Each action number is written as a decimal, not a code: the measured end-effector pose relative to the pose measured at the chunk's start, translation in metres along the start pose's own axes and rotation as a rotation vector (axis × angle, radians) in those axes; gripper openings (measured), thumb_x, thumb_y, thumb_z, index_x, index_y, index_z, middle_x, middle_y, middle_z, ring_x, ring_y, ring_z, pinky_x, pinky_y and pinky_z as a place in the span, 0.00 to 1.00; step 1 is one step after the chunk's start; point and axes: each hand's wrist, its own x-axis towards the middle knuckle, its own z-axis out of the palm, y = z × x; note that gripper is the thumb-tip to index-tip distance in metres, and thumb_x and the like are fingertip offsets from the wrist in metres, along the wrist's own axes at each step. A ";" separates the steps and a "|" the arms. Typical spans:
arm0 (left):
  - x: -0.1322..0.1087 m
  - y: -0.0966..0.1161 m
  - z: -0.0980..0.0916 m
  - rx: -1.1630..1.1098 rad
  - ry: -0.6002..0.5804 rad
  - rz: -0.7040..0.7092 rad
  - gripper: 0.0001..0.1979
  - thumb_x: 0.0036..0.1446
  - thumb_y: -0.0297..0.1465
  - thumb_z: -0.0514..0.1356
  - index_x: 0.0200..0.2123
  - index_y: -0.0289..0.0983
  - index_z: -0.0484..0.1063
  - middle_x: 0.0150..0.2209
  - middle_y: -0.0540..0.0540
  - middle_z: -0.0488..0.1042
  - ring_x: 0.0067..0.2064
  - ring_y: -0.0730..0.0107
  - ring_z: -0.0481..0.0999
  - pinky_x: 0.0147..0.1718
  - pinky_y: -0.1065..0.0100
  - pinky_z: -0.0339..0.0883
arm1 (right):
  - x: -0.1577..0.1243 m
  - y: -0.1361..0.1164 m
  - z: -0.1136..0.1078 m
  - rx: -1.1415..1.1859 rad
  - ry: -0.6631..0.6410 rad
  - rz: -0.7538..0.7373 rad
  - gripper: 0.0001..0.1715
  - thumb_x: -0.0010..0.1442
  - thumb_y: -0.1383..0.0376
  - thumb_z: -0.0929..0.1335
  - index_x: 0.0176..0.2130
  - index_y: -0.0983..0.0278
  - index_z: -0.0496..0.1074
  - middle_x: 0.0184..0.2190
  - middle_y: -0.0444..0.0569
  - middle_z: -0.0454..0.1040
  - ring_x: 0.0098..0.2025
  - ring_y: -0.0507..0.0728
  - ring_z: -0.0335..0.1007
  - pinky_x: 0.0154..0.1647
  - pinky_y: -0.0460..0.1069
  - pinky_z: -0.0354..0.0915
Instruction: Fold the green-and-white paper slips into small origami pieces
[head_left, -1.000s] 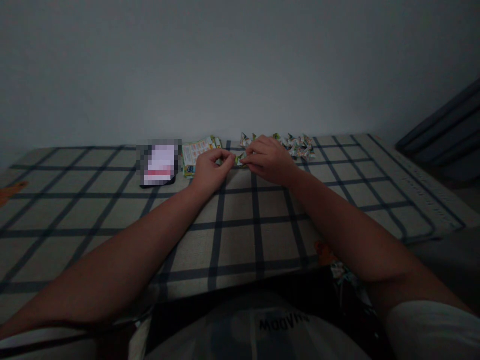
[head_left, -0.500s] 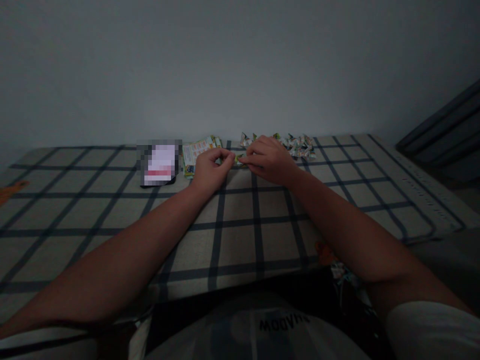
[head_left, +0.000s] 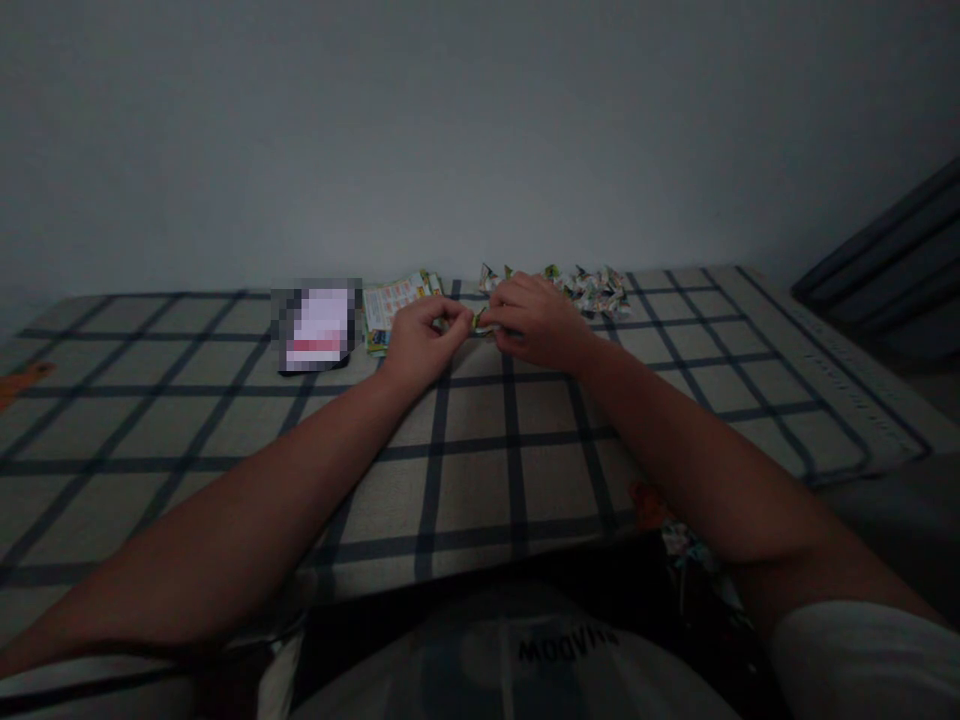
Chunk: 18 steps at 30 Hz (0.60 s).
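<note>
Surface: cream, blue-checked table (head_left: 480,480)
Left hand (head_left: 421,338): I pinch small folded green-white strip (head_left: 478,321), far edge
Right hand (head_left: 536,318): pinching too

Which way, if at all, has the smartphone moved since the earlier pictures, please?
No, it has not visibly moved: the smartphone keeps its place against the stripes of the checked cloth.

On the cloth (head_left: 480,480) before the wall (head_left: 480,130), a phone (head_left: 319,330) is placed left of stacked packets (head_left: 391,300), and folded pieces (head_left: 600,291) are spread right of them, behind the right hand (head_left: 534,320).
</note>
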 end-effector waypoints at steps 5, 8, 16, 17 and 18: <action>0.001 -0.004 -0.002 -0.001 -0.003 0.061 0.10 0.60 0.35 0.61 0.29 0.38 0.78 0.29 0.49 0.79 0.33 0.70 0.75 0.33 0.69 0.66 | 0.000 0.002 0.004 0.090 0.028 0.045 0.08 0.64 0.68 0.67 0.42 0.61 0.76 0.41 0.50 0.74 0.48 0.60 0.64 0.49 0.56 0.57; 0.003 -0.005 -0.003 -0.011 -0.006 0.137 0.12 0.65 0.38 0.59 0.34 0.39 0.79 0.34 0.48 0.80 0.38 0.68 0.76 0.40 0.65 0.69 | 0.001 0.007 0.007 0.181 0.126 0.085 0.08 0.67 0.67 0.66 0.43 0.62 0.76 0.40 0.50 0.77 0.45 0.59 0.66 0.50 0.55 0.59; 0.004 -0.006 -0.002 0.020 0.020 0.264 0.10 0.58 0.39 0.68 0.39 0.40 0.77 0.42 0.46 0.78 0.46 0.64 0.75 0.45 0.62 0.70 | 0.000 0.005 0.009 0.420 0.224 0.246 0.10 0.65 0.60 0.69 0.40 0.64 0.76 0.35 0.49 0.78 0.39 0.56 0.69 0.45 0.52 0.64; 0.003 -0.006 -0.002 0.015 0.015 0.246 0.09 0.59 0.38 0.67 0.38 0.39 0.77 0.40 0.47 0.78 0.43 0.65 0.76 0.45 0.62 0.69 | -0.001 0.004 0.008 0.444 0.218 0.262 0.10 0.65 0.59 0.69 0.40 0.64 0.77 0.35 0.49 0.78 0.38 0.55 0.69 0.45 0.52 0.64; 0.003 -0.005 -0.002 0.008 0.006 0.220 0.08 0.59 0.38 0.67 0.38 0.39 0.77 0.38 0.48 0.79 0.40 0.67 0.76 0.43 0.63 0.70 | -0.001 0.004 0.008 0.462 0.206 0.271 0.11 0.65 0.58 0.69 0.40 0.64 0.77 0.36 0.49 0.78 0.38 0.55 0.69 0.45 0.52 0.64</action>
